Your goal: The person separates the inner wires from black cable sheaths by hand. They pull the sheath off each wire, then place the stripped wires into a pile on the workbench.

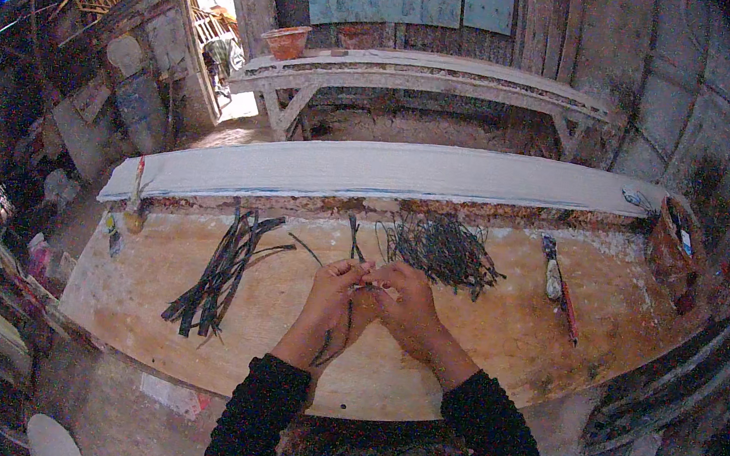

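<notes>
My left hand [332, 300] and my right hand [410, 304] meet over the middle of the wooden tabletop, fingers pinched close together. Between them is a thin dark strip [349, 315], whose tail hangs below my left hand. What the fingertips do to it is too small to make out. Short dark pieces [355, 234] show just beyond my hands. To the left lies a loose bundle of flat dark strips [222, 271]. A tangled heap of thinner dark strips [447, 253] sits beyond my right hand.
A long white board [389, 173] runs along the table's far side. At right lie a red pen-like tool [568, 313], a small pale-bodied tool [552, 276] and a brown container [677, 239]. A brush-like tool [135, 204] stands at left. Behind is a bench [435, 73] with a pot [287, 42].
</notes>
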Tool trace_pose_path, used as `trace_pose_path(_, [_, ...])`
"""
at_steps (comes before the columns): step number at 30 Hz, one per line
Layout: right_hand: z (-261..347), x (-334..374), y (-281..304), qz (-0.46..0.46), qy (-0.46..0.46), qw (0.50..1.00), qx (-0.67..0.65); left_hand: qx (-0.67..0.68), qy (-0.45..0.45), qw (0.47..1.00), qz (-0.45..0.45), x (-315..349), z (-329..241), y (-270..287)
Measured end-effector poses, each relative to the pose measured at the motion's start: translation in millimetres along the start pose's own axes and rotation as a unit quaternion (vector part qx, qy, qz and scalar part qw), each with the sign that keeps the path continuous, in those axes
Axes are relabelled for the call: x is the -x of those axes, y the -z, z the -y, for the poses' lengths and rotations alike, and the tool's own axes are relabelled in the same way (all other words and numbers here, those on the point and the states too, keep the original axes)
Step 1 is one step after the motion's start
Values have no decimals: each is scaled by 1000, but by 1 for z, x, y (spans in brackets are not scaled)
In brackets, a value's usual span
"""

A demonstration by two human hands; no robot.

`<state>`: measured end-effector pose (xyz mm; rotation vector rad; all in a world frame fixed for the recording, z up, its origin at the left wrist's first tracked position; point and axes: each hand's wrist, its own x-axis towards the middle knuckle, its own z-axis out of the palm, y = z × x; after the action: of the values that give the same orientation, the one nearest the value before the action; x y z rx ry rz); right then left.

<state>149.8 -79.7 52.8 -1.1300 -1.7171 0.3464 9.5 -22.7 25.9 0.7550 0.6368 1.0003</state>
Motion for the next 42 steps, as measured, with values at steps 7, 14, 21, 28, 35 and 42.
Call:
trace_pose_path(7, [2,-1,-4,-46,-72,994,-68,-22,2,1000,-9,-1,2,1])
trace_pose_path(14, [-18,-2,-13,-64,-236,939,-240,-36,-11,999,-9,-1,5,4])
trace_pose_path(21, [-26,2,-19,-31,-292,906,-304,-16,-39,998,-39,1,0,0])
trace_pose_path(28, [-25,1,-13,45,-287,931,-220,-81,-73,993,-35,7,-1,-6])
trace_pose_path(35, [-25,-4,-3,102,-402,762,-498,-143,-99,984,-30,12,-6,-10])
trace_pose_path(42, [-17,-1,-9,10,-371,745,-555,-156,-114,981,-9,13,-5,-15])
